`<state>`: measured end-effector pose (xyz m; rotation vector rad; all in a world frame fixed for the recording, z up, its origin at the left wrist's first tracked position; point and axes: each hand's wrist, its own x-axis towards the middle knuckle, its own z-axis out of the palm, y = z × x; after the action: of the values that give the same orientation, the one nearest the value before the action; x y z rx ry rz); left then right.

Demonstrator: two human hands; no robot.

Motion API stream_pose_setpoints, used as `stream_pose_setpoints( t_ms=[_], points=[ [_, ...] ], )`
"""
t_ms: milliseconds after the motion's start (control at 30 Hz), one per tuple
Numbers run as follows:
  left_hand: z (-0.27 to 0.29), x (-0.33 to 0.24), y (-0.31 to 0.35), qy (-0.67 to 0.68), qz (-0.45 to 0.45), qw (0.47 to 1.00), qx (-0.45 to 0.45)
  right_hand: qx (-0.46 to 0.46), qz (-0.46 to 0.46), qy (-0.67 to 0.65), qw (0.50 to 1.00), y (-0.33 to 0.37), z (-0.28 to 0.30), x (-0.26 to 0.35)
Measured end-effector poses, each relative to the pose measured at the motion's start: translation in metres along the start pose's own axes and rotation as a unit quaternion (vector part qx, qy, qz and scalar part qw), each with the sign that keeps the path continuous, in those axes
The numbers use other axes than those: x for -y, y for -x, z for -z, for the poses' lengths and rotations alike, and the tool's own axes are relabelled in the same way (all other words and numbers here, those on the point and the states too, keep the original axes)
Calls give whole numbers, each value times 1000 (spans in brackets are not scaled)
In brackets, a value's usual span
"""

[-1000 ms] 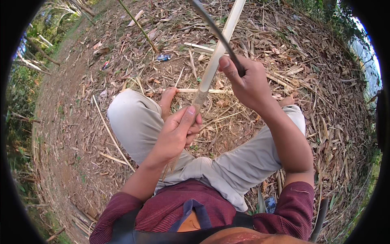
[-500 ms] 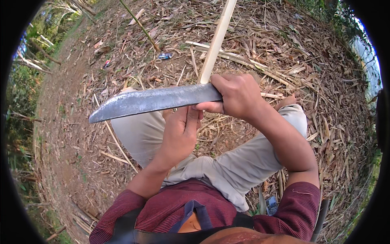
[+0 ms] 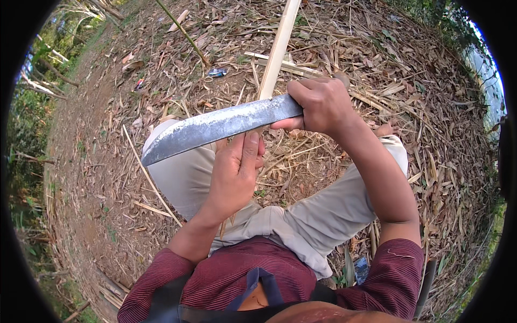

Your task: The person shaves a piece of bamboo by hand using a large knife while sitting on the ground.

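Note:
My right hand [image 3: 326, 105] is closed round the handle of a machete [image 3: 221, 126]; only the handle's butt shows past my fist. Its wide grey blade points left and lies across a long pale bamboo strip [image 3: 277, 54], which runs away from me toward the far edge. Below the blade, my left hand [image 3: 234, 177] pinches the near end of the strip between thumb and fingers. The blade hides the place where it meets the strip.
I sit on leaf-strewn ground with my legs bent to either side. Split strips [image 3: 293, 65] lie beyond my hands, and a thin stick [image 3: 151, 175] rests by my left knee. A green stem [image 3: 183, 32] slants at the far left near a small blue wrapper [image 3: 217, 72].
The machete has shifted right and slightly away from me with my right hand, and its blade slopes more steeply. My left hand and the strip have moved slightly left.

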<state>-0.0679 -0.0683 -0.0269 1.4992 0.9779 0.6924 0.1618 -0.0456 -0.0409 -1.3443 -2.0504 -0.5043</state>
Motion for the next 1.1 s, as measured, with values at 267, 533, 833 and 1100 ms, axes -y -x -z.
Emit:
stream_pose_setpoints(
  t_ms=[267, 533, 833, 1100],
  points=[
    [16, -7, 5, 22, 53, 998, -3, -40, 28, 71, 996, -4, -4, -6],
    [41, 2, 44, 167, 106, 979, 51, -155, -635, -323, 684, 46, 68, -124],
    [9, -11, -10, 164, 46, 985, 32, -68, -308, -216, 924, 6, 42, -39],
    [4, -17, -12, 137, 59, 988, 35, 102, -270, -242, 926, 2, 30, 0]
  ],
)
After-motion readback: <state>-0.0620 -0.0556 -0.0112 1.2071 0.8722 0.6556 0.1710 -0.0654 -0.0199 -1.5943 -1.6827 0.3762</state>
